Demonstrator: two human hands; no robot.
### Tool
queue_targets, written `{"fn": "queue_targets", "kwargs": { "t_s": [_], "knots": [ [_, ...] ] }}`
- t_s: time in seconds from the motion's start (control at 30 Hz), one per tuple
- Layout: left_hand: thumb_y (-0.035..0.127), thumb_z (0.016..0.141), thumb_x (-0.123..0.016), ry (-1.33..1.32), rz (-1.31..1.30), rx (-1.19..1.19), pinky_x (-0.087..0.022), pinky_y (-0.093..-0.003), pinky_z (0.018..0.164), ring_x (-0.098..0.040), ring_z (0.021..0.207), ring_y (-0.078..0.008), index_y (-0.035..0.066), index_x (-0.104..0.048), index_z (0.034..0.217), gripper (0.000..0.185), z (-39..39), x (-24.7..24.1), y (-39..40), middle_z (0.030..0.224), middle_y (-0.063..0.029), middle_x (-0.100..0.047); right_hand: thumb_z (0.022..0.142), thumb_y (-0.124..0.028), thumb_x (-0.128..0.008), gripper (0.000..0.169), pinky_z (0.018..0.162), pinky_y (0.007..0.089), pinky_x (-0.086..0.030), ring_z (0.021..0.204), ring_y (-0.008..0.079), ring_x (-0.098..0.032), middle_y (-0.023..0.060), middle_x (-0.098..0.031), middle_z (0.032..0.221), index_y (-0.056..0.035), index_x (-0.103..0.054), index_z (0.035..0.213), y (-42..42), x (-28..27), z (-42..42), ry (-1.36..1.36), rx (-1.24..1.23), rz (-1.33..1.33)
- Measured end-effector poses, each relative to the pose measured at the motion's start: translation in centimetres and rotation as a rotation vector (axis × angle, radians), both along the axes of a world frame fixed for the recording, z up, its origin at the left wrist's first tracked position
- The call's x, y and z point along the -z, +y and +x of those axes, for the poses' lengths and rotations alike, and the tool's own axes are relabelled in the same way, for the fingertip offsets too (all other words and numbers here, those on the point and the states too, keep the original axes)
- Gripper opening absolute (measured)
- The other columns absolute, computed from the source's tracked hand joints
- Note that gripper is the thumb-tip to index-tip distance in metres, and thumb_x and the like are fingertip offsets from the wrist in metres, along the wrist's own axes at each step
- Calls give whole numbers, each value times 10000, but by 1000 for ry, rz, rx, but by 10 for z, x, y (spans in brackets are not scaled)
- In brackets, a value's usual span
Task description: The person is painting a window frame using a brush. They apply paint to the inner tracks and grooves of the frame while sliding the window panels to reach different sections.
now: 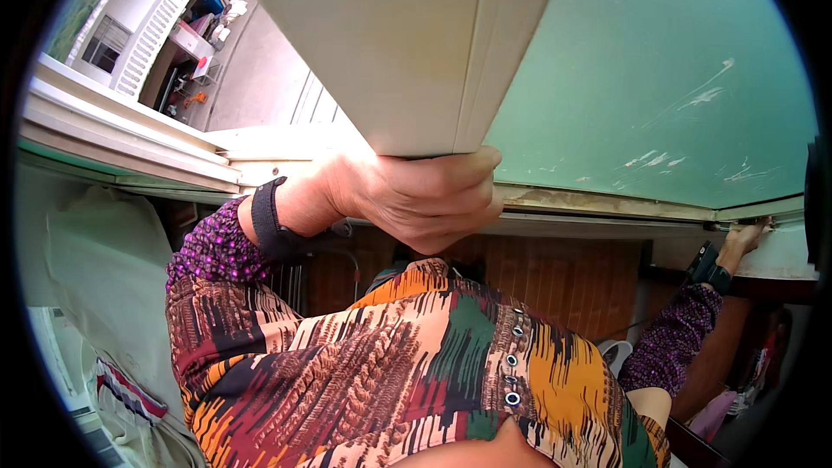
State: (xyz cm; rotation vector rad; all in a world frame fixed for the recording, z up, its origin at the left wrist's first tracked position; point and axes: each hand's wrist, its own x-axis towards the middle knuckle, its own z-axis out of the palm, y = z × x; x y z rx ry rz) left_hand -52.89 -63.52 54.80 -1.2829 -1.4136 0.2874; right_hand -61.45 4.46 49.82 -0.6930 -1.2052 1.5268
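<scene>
My left hand is closed around the lower visible part of a wide, pale window-frame upright at the top centre, its fingers wrapped over the edge. A dark strap sits on that wrist, below a purple dotted sleeve cover. To the right of the upright is a green-tinted window pane with whitish scuffs. At the far right, my right hand touches the window frame near the pane's lower corner; its fingers are small and partly hidden. A dark band with a device is on the right wrist.
Worn lower window rail runs beneath the pane. White sliding-window tracks lie at left, with a paved yard and a balustraded building outside. Below are a brown plank floor, pale draped fabric at left, and pink cloth at lower right.
</scene>
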Motion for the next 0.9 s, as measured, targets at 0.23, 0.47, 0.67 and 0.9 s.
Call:
{"fn": "queue_targets", "kwargs": {
  "t_s": [0.23,0.47,0.67,0.9],
  "knots": [
    [186,611,-599,49,-108,-93,-486,-317,915,-587,840,-172,98,-559,646,102,10,-16,24,744,7,-517,956,-522,-520,575,847,508,-500,1119,294,-554,83,-553,1299,-69,-531,1310,61,19,-1,-51,-97,17],
    [171,742,-605,-66,-89,-77,-496,-318,848,-624,854,-167,106,-603,704,75,7,-6,31,831,-11,-624,986,-369,-545,391,790,470,-523,1000,266,-613,92,-633,1127,-22,-598,1157,65,26,7,162,-102,-62],
    [229,827,-516,-116,-194,-277,-451,-336,853,-640,891,-158,126,-642,747,181,34,-27,-10,873,1,-669,938,-425,-611,399,505,327,-448,732,186,-611,67,-642,868,-33,-617,1012,-46,25,-10,87,-122,-108],
    [129,852,-554,-268,-240,-390,-443,-438,923,-650,920,-244,38,-674,791,163,64,-33,-38,909,-77,-693,924,-430,-633,367,696,320,-501,796,160,-610,25,-651,894,-68,-637,989,-87,26,-4,-22,-409,-15]
  ]
}}
